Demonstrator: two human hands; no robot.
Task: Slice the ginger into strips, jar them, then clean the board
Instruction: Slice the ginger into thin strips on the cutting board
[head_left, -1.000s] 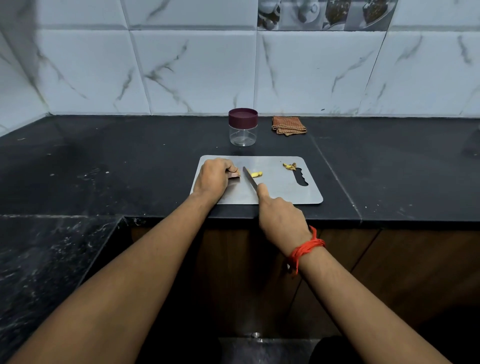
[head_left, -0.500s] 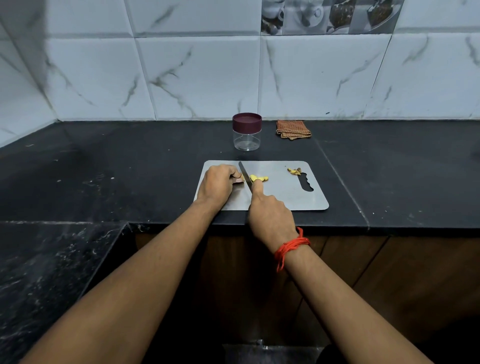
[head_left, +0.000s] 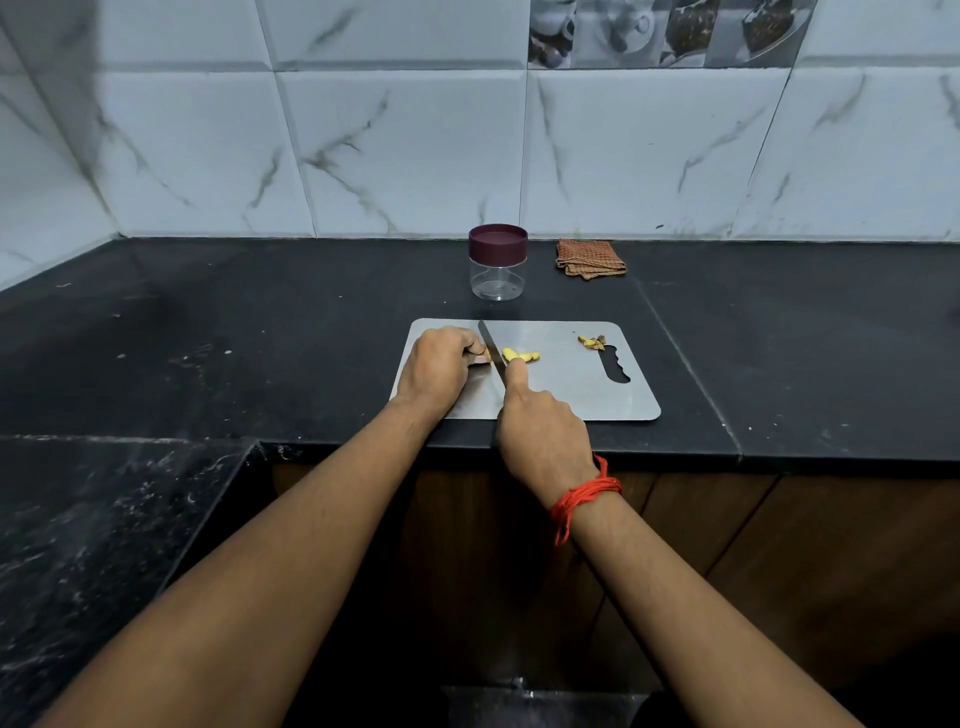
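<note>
Head view: your left hand (head_left: 436, 366) rests curled on the left part of the steel cutting board (head_left: 571, 395), its fingers (head_left: 470, 347) bent and pressed together over a piece of ginger (head_left: 480, 358), of which only a pinkish end shows past the fingertips. The knife (head_left: 492, 349) stands just right of those fingers, the blade running away from you across the board with its edge down at the ginger. Touching the right side of the blade lie the cut yellow ginger slices (head_left: 521, 356). Your right hand (head_left: 543, 436) is wrapped closed around the knife handle, the forefinger stretched forward along the blade's back; a red thread (head_left: 584, 496) circles that wrist. Further right, near the board's handle slot, sits a small heap of peel scraps (head_left: 592, 341). Beyond the board on the black tabletop (head_left: 260, 332) stands the clear jar (head_left: 497, 262) with its maroon lid on, and to its right a folded brown cloth (head_left: 589, 258).

Against the frame a second back, the knife has come in from the right until it is against your left fingers, and the pile of slices beside it has grown longer. Jar, cloth and scraps lie as they did.
</note>
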